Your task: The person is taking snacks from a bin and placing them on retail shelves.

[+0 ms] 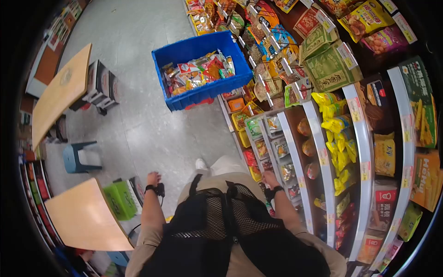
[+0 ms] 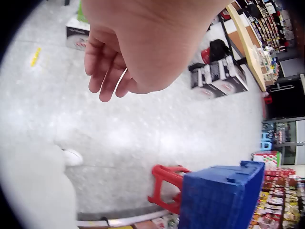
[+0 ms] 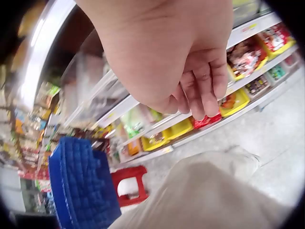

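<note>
My left hand [image 1: 154,179] hangs beside my body above the floor, holding nothing, its fingers [image 2: 106,76] loosely bent. On the other side my right hand [image 1: 269,179] hangs close to the lower snack shelves, also with nothing in it; its fingers [image 3: 202,93] are loosely curled. Ahead of me a blue crate [image 1: 182,98] full of packaged snacks sits on a red stool [image 3: 128,186], apart from both hands. Yellow bins [image 3: 178,130] of small packets line the low shelf beyond my right fingers.
Tall shelves [image 1: 318,171] of bagged snacks run along my right. On the left are two wooden tabletops [image 1: 85,214], a blue-grey stool [image 1: 76,158], stacked boxes [image 1: 98,85] and a green box [image 1: 121,199]. Grey floor [image 1: 138,124] lies between tables and shelves.
</note>
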{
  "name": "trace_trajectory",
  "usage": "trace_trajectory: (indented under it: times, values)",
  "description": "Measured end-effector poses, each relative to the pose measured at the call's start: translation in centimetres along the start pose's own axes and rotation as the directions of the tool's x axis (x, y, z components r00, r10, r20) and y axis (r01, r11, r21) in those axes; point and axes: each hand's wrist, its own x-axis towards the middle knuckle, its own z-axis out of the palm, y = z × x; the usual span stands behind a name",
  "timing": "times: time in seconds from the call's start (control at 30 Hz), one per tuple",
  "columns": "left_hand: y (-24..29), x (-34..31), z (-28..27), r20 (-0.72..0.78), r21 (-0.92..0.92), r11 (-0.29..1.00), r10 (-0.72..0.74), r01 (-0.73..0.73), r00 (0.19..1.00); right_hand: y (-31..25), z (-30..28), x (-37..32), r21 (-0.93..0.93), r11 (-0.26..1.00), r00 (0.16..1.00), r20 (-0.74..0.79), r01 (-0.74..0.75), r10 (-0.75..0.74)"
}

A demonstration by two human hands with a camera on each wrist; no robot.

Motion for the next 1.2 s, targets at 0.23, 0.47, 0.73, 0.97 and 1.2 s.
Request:
trace_trajectory:
  times: [0.23, 0.47, 0.73, 0.97, 1.2]
  values:
    - [30.8, -0.2, 17.8, 0.049, -0.017, 0.867, 0.498, -0.498, 0.866, -27.3, 7.9, 10.2, -0.01, 0.906, 0.904, 0.075, 0.423, -0.422]
    - [46.7, 7.0, 31.0, 0.326, -0.035, 0.856, 0.498, -0.516, 0.804, -47.4, 12.1, 24.6, 0.006, 0.847, 0.847, -0.009, 0.531, -0.531]
    - [49.1, 23.5, 45.8, 0.452, 0.067, 0.992, 0.066, -0.108, 0.89, -58.1, 14.4, 41.1, -0.72, 0.641, 0.908, -0.036, 0.265, -0.417]
    - [46.1, 28.7, 53.5, 0.421, 0.209, 0.975, -0.156, 0.072, 0.894, -56.8, 17.7, 47.4, -0.872, 0.482, 0.996, 0.07, 0.087, -0.053]
    - [48.4, 27.4, 52.5, 0.463, 0.166, 0.975, -0.212, 0.151, 0.861, -57.3, 17.7, 46.3, -0.772, 0.586, 0.962, 0.12, 0.246, -0.246]
